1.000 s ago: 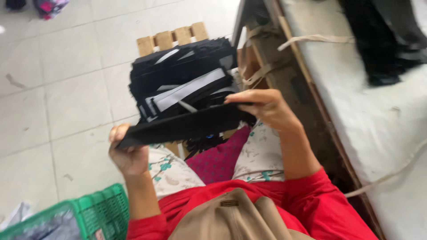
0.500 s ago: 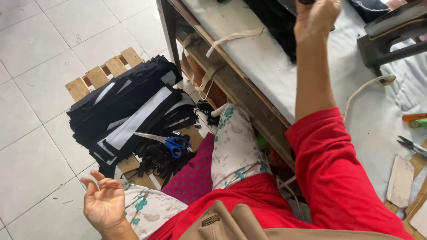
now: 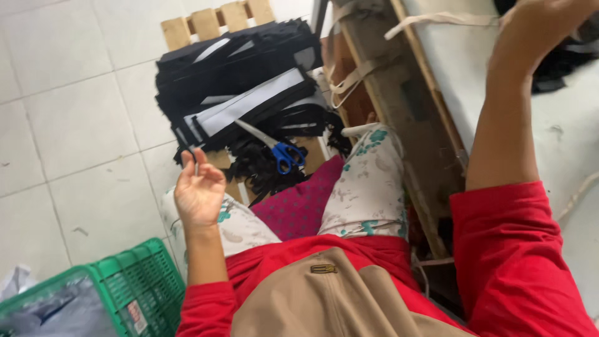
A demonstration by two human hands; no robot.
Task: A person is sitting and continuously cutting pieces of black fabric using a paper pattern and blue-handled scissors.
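Hovering palm-up and loosely open, empty, the left hand (image 3: pixel 199 190) sits just below-left of the blue-handled scissors (image 3: pixel 274 146), blades pointing up-left on the black strap pile (image 3: pixel 237 81); right hand (image 3: pixel 536 25) is far off on the tabletop (image 3: pixel 561 131), can't tell its grip.

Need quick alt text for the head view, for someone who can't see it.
A seated person in red sleeves holds the left hand open and empty above the knee, while the right hand reaches up onto the pale worktable. Ahead, blue-handled scissors lie on a black fabric pile on a wooden pallet; a green crate sits lower left.
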